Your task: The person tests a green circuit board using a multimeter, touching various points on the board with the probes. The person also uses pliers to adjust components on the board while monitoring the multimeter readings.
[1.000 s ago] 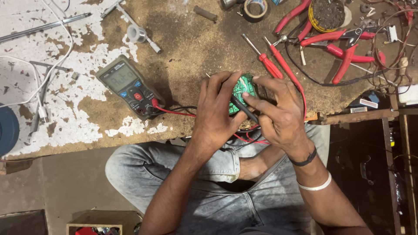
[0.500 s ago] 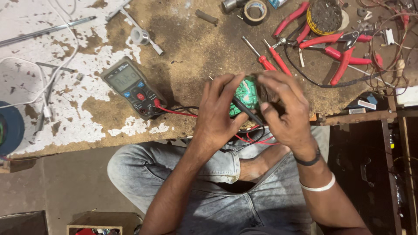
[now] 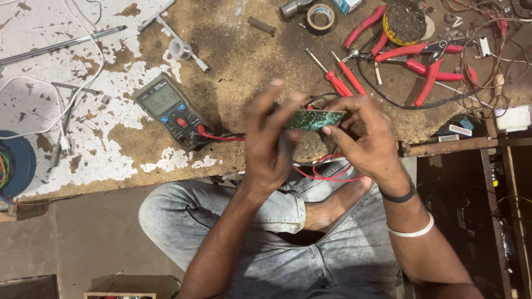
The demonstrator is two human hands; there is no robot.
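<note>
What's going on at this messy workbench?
A seated person holds a small green circuit board up between both hands, the left hand and right hand, over the worn bench edge. A multimeter lies to the left, its red lead running toward the hands. Red screwdrivers and red-handled pliers lie behind.

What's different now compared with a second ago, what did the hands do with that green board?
Both hands, left and right, turned the green board from face-up to nearly edge-on and spread a little apart, keeping hold of it. The dark probe seen against the board earlier no longer shows clearly. The multimeter, its red lead and the screwdrivers on the bench stayed put.
</note>
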